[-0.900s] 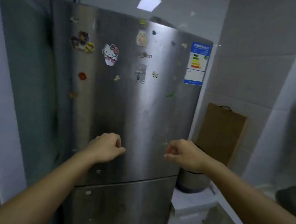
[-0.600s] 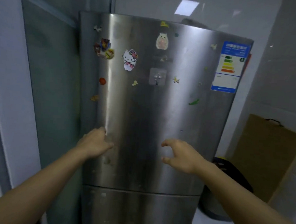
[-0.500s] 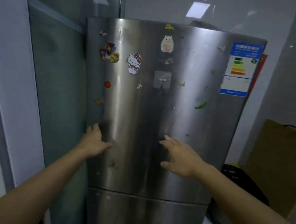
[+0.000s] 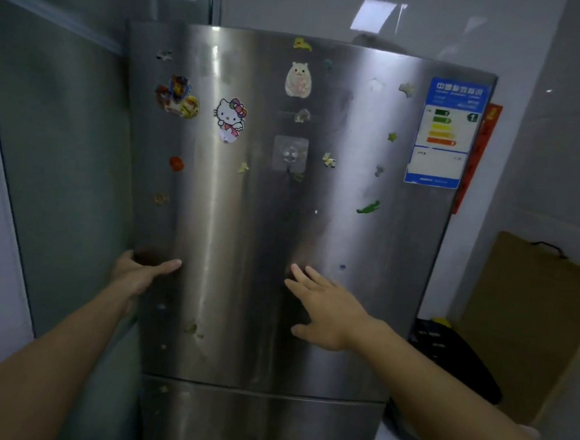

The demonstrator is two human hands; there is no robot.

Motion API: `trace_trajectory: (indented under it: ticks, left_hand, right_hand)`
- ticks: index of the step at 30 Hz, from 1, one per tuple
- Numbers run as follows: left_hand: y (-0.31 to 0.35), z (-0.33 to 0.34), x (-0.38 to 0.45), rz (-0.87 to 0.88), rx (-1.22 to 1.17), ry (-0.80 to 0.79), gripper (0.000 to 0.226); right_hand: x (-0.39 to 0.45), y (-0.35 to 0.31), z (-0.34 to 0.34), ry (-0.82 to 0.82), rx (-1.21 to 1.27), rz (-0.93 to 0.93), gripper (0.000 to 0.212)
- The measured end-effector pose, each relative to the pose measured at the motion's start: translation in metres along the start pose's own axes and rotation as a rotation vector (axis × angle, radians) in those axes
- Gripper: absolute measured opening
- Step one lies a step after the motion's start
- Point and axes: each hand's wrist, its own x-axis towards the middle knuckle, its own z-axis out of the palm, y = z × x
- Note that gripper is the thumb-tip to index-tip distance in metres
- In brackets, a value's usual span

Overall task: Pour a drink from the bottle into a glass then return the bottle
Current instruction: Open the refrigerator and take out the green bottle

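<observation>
A steel fridge fills the view, its upper door (image 4: pixel 254 217) shut and covered in stickers and magnets. My left hand (image 4: pixel 137 272) wraps around the door's left edge at waist height, thumb on the front face and fingers hidden behind the edge. My right hand (image 4: pixel 323 308) is flat with fingers spread, at or just off the door's middle. No bottle or glass is in view.
A lower fridge drawer (image 4: pixel 260 424) sits under the upper door. A frosted glass panel (image 4: pixel 62 169) stands close on the left. To the right are a brown board (image 4: pixel 528 322) leaning on the tiled wall and a dark appliance (image 4: pixel 444 351) beside the fridge.
My view swung right to face the fridge squarely. Both fists opened; my left hand slid to the door's left edge and gripped it, while my right hand spread flat toward the door.
</observation>
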Motion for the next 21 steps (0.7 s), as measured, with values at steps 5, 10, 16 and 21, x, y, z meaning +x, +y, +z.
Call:
trace_trajectory:
  ticks: [5,10,16,21]
  left_hand:
    - [0.006,-0.008,-0.010,-0.017,0.079,-0.001,0.064]
    - [0.000,-0.022,-0.042,0.015,0.143,0.068,0.082]
    - [0.001,-0.080,-0.122,0.168,0.312,-0.006,0.089]
    - [0.015,-0.129,-0.203,0.341,0.694,-0.165,0.062]
  right_hand:
    - [-0.010,-0.019,-0.008,-0.095,0.095,0.127,0.085]
    - [-0.028,-0.034,-0.008,-0.101,0.206,0.219,0.090]
    - [-0.079,-0.091,-0.020,-0.048,0.258,0.219,0.093]
    - [-0.133,-0.141,-0.026,-0.063,0.411,0.257,0.100]
